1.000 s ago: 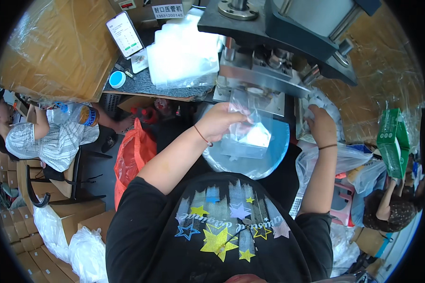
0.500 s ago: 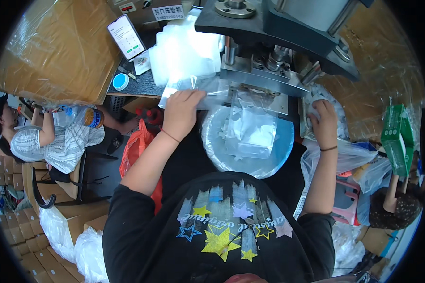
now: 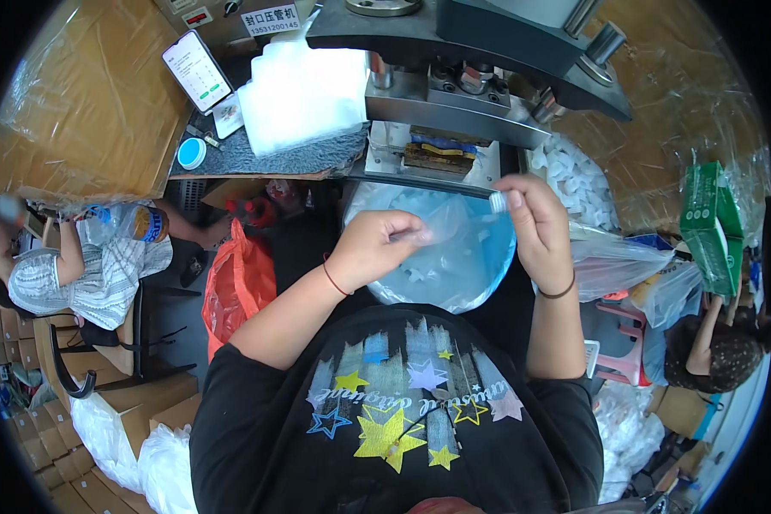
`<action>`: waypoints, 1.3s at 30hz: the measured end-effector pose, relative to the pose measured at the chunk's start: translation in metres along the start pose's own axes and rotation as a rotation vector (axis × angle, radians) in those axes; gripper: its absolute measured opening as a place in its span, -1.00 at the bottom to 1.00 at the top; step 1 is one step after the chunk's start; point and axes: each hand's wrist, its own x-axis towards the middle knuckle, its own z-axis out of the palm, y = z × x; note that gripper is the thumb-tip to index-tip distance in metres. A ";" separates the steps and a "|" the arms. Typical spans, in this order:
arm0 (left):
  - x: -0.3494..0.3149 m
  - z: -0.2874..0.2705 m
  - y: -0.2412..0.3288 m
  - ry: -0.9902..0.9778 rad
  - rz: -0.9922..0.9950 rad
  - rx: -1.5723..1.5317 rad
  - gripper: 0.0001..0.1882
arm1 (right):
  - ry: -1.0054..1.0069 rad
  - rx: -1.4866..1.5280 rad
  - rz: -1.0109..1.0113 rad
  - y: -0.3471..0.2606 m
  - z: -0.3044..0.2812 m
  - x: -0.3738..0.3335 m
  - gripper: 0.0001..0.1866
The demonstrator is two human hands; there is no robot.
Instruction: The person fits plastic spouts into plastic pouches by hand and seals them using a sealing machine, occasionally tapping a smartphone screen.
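Note:
My left hand [image 3: 374, 248] is closed in a pinch on a clear plastic bag [image 3: 444, 221], which hangs over a blue basin [image 3: 507, 250] lined with clear film. Between the thumb and fingers of my right hand [image 3: 540, 224] is a small white plastic piece [image 3: 498, 202], held at the basin's right rim. Small pale scraps lie inside the basin. Just beyond it, the press [image 3: 463, 111] has a flat plate with a wooden-looking block [image 3: 438, 157] on it. A heap of white plastic pieces [image 3: 571, 178] lies to the right of the press.
A stack of translucent sheets or bags [image 3: 304, 94] lies on the dark table, near a phone [image 3: 197, 71] and a blue-lidded jar [image 3: 192, 153]. A red bag [image 3: 240, 287] hangs at left. Large cartons [image 3: 94, 94] flank me. Two other people sit at the left and right edges.
My left hand has come from the stack to over the basin with a clear bag. My right hand has left the white heap with a piece. The bag draped at the press is gone from there.

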 end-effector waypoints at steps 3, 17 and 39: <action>0.001 0.017 -0.007 -0.133 0.010 -0.153 -0.79 | 0.034 0.153 0.175 -0.018 0.015 0.007 -0.89; 0.015 0.026 -0.012 -0.391 -0.261 -0.794 -0.72 | -0.079 -0.642 0.072 0.046 -0.049 0.012 -0.78; 0.034 -0.121 -0.043 0.705 0.182 1.053 -0.24 | 0.162 -0.716 0.080 0.122 -0.052 -0.040 -0.72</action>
